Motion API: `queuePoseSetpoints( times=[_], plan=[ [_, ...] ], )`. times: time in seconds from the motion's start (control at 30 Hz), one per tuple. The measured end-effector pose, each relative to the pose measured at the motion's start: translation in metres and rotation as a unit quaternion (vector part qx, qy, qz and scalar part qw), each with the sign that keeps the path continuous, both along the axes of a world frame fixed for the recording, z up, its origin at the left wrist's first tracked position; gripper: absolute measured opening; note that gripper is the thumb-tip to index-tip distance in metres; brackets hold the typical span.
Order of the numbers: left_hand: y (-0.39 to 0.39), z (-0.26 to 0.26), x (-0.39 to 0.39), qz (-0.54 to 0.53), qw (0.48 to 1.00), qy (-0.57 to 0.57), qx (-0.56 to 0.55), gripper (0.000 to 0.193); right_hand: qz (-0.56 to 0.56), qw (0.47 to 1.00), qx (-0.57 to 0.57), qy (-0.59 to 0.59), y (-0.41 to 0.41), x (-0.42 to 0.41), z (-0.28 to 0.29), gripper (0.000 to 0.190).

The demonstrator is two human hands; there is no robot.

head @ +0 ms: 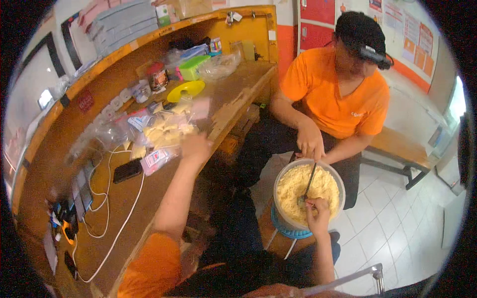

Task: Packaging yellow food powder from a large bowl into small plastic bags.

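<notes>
A round translucent tub (277, 193) of pale yellow, crumbly powder (326, 182) rests on a blue stool (294, 234). My right hand (318, 214) reaches into the tub with bent fingers, close to the lower end of a dark-handled utensil (311, 178); whether it holds anything is unclear. My left hand (195, 147), blurred, is over the front edge of the wooden counter, beside a heap of small filled yellow packets (164, 134). Its fingers are too blurred to read. A printed plastic pack (154, 161) lies just left of that hand.
A co-worker (335, 89) in an orange shirt sits opposite, hands at the tub's far rim and utensil. On the counter (149, 205) are a black phone (128, 171), white cables (128, 219), a yellow lid (186, 91), a green container (194, 67) and a red-lidded jar (158, 76).
</notes>
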State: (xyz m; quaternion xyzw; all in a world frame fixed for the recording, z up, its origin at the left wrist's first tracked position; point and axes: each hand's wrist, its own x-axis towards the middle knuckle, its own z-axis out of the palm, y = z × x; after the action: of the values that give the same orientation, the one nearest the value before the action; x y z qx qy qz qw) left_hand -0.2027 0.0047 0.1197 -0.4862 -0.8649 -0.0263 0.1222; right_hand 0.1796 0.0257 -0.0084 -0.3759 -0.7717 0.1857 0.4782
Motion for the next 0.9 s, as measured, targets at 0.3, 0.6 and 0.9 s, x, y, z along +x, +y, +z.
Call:
queuePoseSetpoints(
  times=[0.3, 0.6, 0.9],
  plan=[
    [0.007, -0.051, 0.013, -0.422, 0.892, -0.153, 0.039, 0.029, 0.088, 0.986, 0.047, -0.133, 0.012, 0.005, 0.014, 0.013],
    [-0.004, -0.031, 0.007, -0.409, 0.834, -0.364, 0.072, 0.036, -0.008, 0.931, -0.293, -0.217, -0.019, 0.063, -0.086, 0.023],
    [-0.009, -0.026, -0.001, -0.329, 0.81, -0.48, 0.072, 0.043, 0.079, 0.946, -0.006, -0.314, -0.014, 0.064, -0.081, 0.026]
  ],
)
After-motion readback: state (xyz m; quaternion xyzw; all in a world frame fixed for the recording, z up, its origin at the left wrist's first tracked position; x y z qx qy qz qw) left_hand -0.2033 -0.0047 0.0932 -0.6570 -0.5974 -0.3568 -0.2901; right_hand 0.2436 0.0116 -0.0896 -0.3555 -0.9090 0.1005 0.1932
